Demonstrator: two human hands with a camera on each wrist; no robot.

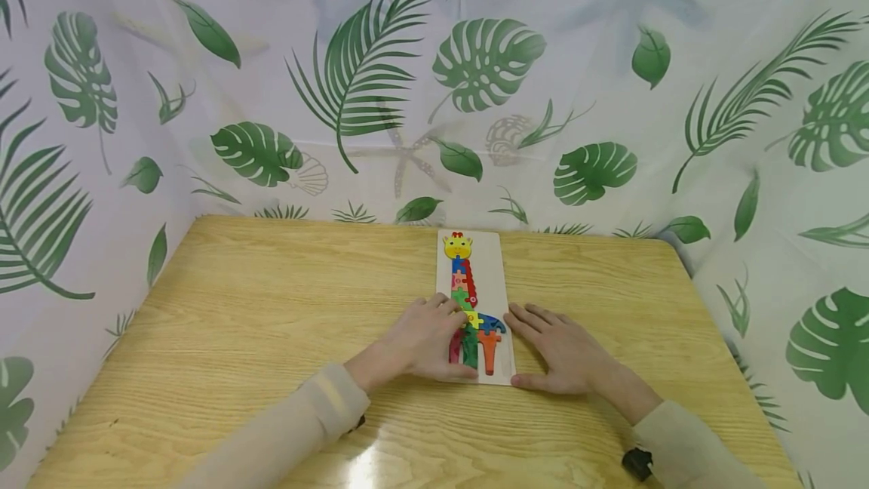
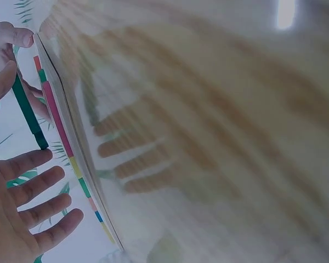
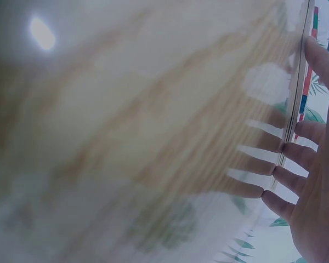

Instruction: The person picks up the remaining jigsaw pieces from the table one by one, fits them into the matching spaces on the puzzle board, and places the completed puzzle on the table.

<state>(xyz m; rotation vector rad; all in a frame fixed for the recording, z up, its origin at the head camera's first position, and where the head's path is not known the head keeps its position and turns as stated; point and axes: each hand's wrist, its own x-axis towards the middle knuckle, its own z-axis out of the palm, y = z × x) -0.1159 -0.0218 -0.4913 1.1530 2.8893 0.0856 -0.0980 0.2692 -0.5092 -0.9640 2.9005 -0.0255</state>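
On the table lies a pale wooden puzzle board (image 1: 487,270) with a giraffe made of coloured pieces, its yellow head piece (image 1: 458,247) at the far end. Over the board's near left part, my left hand (image 1: 424,334) pinches a green puzzle piece (image 2: 27,109) between thumb and index finger, its other fingers spread. The left wrist view shows this piece raised above the board. Beside it in the head view are an orange leg piece (image 1: 489,349) and a blue piece (image 1: 492,323). My right hand (image 1: 560,349) touches the board's right edge with fairly straight fingers.
The wooden table (image 1: 271,300) reaches back to a white curtain (image 1: 380,195) printed with green leaves, which also hangs along both sides. A dark object (image 1: 638,464) sits at the right wrist by the sleeve.
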